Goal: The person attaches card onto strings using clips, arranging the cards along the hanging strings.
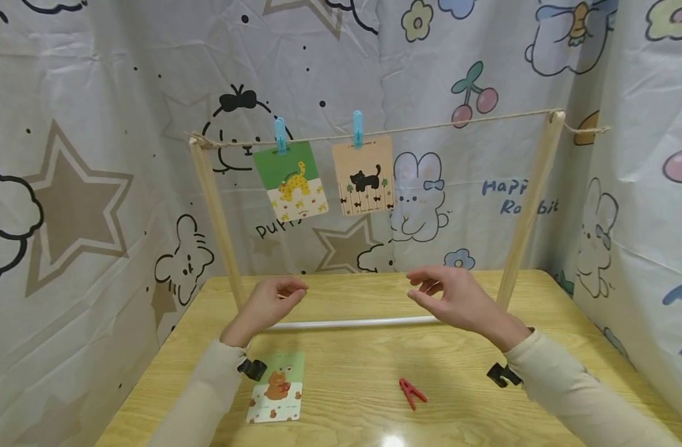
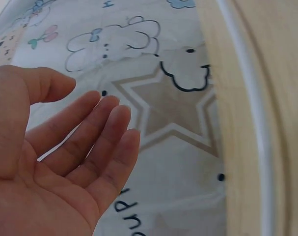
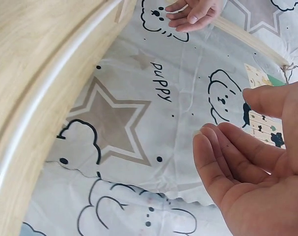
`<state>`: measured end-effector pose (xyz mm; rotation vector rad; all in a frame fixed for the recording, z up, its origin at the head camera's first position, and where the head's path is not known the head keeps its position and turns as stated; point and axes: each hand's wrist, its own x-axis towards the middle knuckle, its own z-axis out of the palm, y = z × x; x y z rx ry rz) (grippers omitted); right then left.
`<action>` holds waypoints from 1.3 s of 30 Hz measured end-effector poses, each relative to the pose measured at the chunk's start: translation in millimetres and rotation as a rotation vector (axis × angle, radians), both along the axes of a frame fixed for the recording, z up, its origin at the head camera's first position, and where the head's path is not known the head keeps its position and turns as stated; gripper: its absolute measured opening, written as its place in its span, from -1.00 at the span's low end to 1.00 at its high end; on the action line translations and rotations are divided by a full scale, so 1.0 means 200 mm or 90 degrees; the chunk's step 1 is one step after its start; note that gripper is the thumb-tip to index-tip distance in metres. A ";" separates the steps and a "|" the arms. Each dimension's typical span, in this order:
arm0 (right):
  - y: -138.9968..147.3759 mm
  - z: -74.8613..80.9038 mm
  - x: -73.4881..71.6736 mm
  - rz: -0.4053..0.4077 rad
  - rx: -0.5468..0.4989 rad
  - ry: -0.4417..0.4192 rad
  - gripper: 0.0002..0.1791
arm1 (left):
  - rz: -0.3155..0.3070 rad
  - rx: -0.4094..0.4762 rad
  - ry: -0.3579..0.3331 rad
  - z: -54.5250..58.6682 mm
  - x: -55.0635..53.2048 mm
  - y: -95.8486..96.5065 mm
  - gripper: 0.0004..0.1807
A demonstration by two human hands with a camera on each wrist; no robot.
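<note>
My left hand [image 1: 271,302] hovers above the table at the left of the frame, fingers loosely bent and holding nothing. Across from it, my right hand [image 1: 453,297] is also in the air with relaxed fingers and nothing in them. Below the left wrist lies a card with a brown bear [image 1: 277,388]. A red clothespin [image 1: 412,393] rests on the table below and left of the right hand. Two blue clothespins [image 1: 281,136] hold a green-and-white leopard card [image 1: 292,181] and a peach black-cat card [image 1: 364,177] on the twine [image 1: 430,126].
Two wooden posts [image 1: 535,205] carry the twine, one each side. A white rod [image 1: 352,323] runs low between them over the wooden table [image 1: 341,360]. Patterned curtains [image 1: 112,74] hang behind and at both sides.
</note>
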<state>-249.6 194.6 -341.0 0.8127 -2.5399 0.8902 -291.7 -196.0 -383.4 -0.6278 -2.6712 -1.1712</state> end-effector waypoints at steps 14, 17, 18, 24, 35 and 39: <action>0.03 -0.22 0.03 0.015 -0.018 -0.085 -0.69 | -0.028 -0.025 -0.064 -0.25 0.02 -0.07 -0.80; 0.03 -0.28 0.03 0.021 -0.014 -0.104 -0.69 | -0.038 -0.023 -0.091 -0.29 0.02 -0.10 -0.77; 0.03 -0.29 0.04 0.023 -0.012 -0.109 -0.70 | -0.041 -0.022 -0.101 -0.30 0.03 -0.11 -0.76; 0.06 -0.40 0.04 0.053 0.000 -0.142 -0.71 | -0.052 -0.018 -0.139 -0.36 0.03 -0.15 -0.75; 0.09 -0.53 0.06 0.090 0.008 -0.223 -0.61 | -0.080 -0.013 -0.164 -0.46 0.02 -0.22 -0.72; 0.09 -0.56 0.06 0.105 0.023 -0.251 -0.59 | -0.090 -0.007 -0.176 -0.45 0.04 -0.24 -0.70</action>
